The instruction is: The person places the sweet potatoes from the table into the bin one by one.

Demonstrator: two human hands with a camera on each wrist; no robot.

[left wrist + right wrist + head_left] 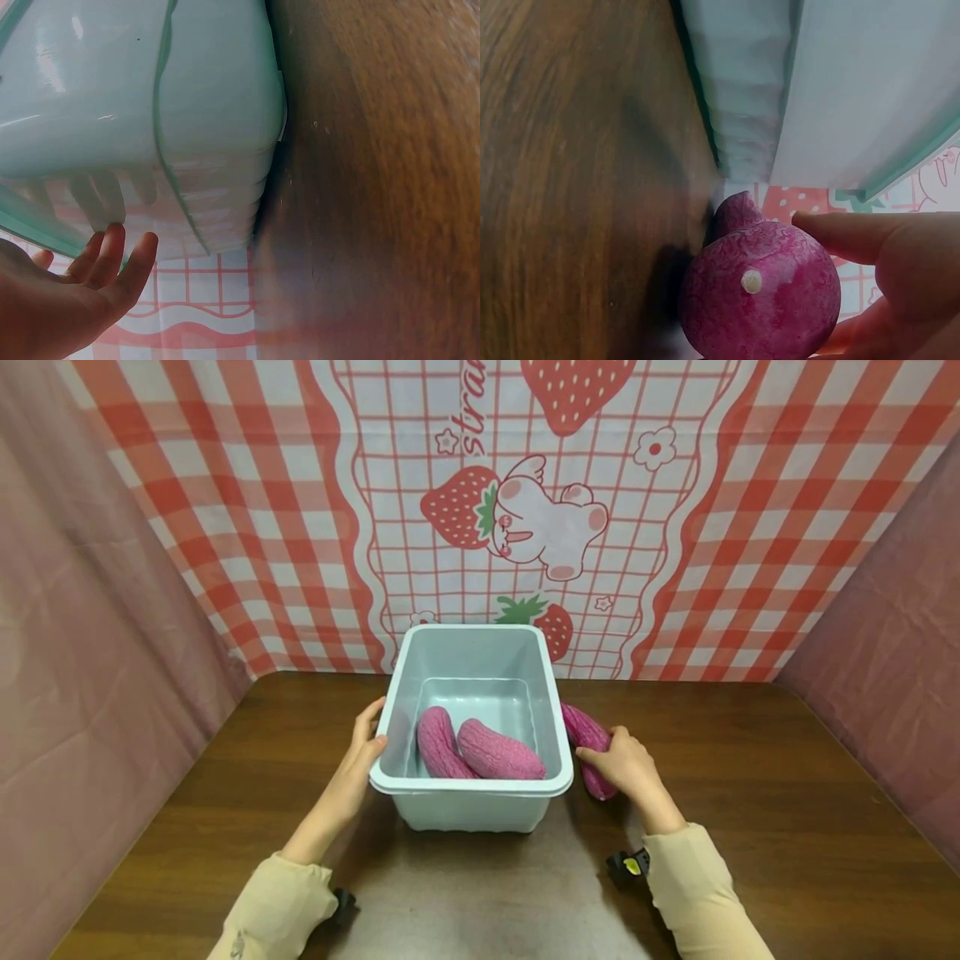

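A pale blue-grey plastic box (472,806) stands in the middle of the table, with two pink, wrinkled sweet potatoes (501,752) lying inside its near half. At the box's left side, my left hand (356,764) has its fingertips against the outer wall, just under the rim, and the thumb tip at the rim. Just right of the box, my right hand (622,767) grips a darker purple sweet potato (592,731) from above, thumb on the box side. In the right wrist view its rounded end (761,307) with a pale spot faces the camera, low beside the tabletop.
The brown wooden table (750,777) runs back to a red-and-white checked curtain (285,527) with strawberry prints. Plain pink cloth (90,610) hangs at the left and right sides. The box's raised walls stand between the two hands.
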